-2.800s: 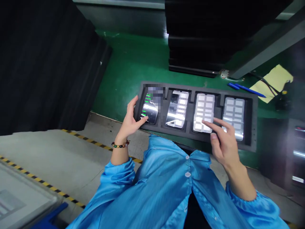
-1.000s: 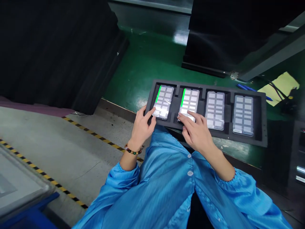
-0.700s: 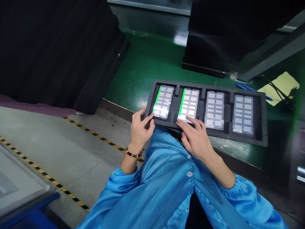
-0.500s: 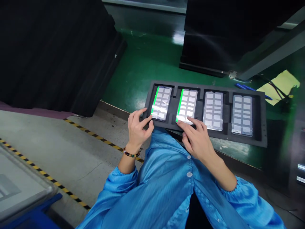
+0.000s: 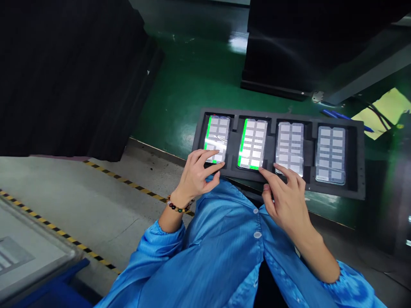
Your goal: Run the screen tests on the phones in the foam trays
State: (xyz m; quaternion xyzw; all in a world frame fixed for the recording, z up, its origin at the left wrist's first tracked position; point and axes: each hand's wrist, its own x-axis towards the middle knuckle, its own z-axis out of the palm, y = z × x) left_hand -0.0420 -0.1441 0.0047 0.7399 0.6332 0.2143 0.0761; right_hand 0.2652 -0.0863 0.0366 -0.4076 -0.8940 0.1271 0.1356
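A dark tray (image 5: 355,162) holds several phones in a row, their screens lit with pale blocks. On the leftmost phone (image 5: 219,132) a green strip runs down the left edge, and my left hand (image 5: 198,173) has its index fingertip at the lower right corner. The second phone (image 5: 253,143) shows green along its left and bottom edges. My right hand (image 5: 287,192) touches that phone's bottom right corner with the index finger, its other fingers spread. The third phone (image 5: 290,147) and the fourth phone (image 5: 330,154) show no green. Neither hand grasps anything.
Beyond the tray lies the green table surface (image 5: 192,81). Blue pens (image 5: 348,119) and a yellow sheet (image 5: 385,113) with dark cables are at the right. Black curtains (image 5: 64,77) hang at the left; a black box-like shape (image 5: 276,55) stands behind.
Both hands have slid right along the phones' bottom edges. Green now also shows along the bottom of the two left phones. The view has shifted slightly.
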